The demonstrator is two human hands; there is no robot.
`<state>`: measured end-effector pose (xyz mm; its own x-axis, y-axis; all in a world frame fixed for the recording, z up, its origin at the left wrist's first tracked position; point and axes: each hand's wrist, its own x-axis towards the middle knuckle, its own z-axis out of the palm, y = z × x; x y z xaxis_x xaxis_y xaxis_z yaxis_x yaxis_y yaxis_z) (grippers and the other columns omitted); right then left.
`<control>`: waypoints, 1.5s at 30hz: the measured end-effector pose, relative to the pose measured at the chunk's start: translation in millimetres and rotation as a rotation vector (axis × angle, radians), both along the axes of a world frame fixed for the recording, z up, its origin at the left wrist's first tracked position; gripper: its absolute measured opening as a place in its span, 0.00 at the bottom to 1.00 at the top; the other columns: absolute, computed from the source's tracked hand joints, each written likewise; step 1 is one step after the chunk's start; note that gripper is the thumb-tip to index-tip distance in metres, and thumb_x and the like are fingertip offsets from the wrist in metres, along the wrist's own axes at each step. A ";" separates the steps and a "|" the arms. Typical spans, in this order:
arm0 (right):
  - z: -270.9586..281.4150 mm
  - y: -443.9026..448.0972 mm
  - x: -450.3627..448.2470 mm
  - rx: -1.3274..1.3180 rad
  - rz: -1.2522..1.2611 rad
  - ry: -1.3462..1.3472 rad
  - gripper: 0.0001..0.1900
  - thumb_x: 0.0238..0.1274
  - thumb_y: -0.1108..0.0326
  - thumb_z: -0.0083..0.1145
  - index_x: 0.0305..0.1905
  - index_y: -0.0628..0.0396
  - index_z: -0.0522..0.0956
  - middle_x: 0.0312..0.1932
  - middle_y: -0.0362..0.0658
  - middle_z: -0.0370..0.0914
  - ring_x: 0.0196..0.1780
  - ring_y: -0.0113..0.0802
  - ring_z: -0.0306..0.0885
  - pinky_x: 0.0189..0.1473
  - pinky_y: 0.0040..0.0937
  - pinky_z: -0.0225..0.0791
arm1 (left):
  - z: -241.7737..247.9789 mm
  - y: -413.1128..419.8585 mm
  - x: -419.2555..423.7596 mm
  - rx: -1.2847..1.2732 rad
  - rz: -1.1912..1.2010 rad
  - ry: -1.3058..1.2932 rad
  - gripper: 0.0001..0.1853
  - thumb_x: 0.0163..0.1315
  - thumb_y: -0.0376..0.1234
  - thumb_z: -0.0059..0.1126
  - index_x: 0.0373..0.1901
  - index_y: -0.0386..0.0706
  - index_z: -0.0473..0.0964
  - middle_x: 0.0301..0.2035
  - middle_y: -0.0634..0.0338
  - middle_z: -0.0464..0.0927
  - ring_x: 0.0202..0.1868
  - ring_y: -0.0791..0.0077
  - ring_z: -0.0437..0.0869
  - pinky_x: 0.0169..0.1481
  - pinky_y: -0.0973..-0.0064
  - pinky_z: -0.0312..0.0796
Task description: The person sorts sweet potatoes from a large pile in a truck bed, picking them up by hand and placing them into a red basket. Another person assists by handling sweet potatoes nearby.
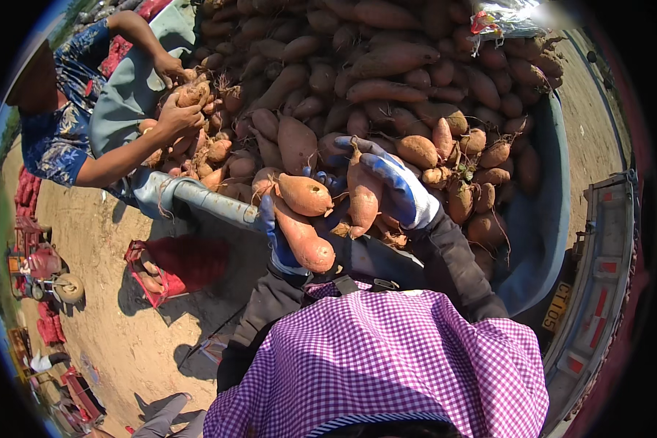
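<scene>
My left hand (280, 235), in a blue-coated white glove, holds a long sweet potato (301, 235) that slants down toward me. A rounder sweet potato (305, 195) with a small dark hole lies across its upper end, seemingly held by the same hand; part of my fingers is hidden below. My right hand (399, 189), gloved alike, grips an upright sweet potato (364, 194) with a thin root tip at its top. Both hands are over the near edge of a large heap of sweet potatoes (394, 60), many with soil and root hairs.
The heap lies in a bed lined with blue-grey tarpaulin (547, 208); its rolled edge (213, 201) runs left of me. A co-worker's hands (183, 112) handle sweet potatoes at left. A red mesh bag (167, 274) holding some stands on the dirt ground. A truck side (597, 274) is at right.
</scene>
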<state>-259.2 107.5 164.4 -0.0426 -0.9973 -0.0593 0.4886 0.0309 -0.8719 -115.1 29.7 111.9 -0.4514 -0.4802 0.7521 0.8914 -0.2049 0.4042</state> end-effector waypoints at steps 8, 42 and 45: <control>10.4 -35.1 50.5 -0.131 0.025 0.697 0.28 0.72 0.54 0.53 0.70 0.56 0.66 0.66 0.50 0.67 0.65 0.38 0.69 0.67 0.33 0.63 | -31.5 9.4 82.8 0.534 0.165 -0.391 0.31 0.61 0.43 0.57 0.63 0.37 0.63 0.60 0.51 0.70 0.62 0.69 0.72 0.68 0.71 0.64; -50.3 -100.1 307.7 -0.201 0.856 0.796 0.29 0.70 0.63 0.57 0.70 0.62 0.64 0.71 0.49 0.64 0.75 0.37 0.58 0.74 0.34 0.51 | -276.3 268.6 489.6 1.386 1.379 0.459 0.26 0.63 0.52 0.58 0.52 0.43 0.73 0.51 0.54 0.73 0.47 0.54 0.76 0.52 0.63 0.68; -47.7 -101.1 289.6 -0.132 0.723 0.825 0.28 0.70 0.63 0.58 0.70 0.61 0.65 0.69 0.49 0.66 0.72 0.37 0.61 0.72 0.34 0.54 | -342.2 296.5 512.8 1.814 1.273 0.989 0.39 0.65 0.56 0.52 0.67 0.37 0.63 0.58 0.50 0.72 0.59 0.48 0.72 0.66 0.59 0.68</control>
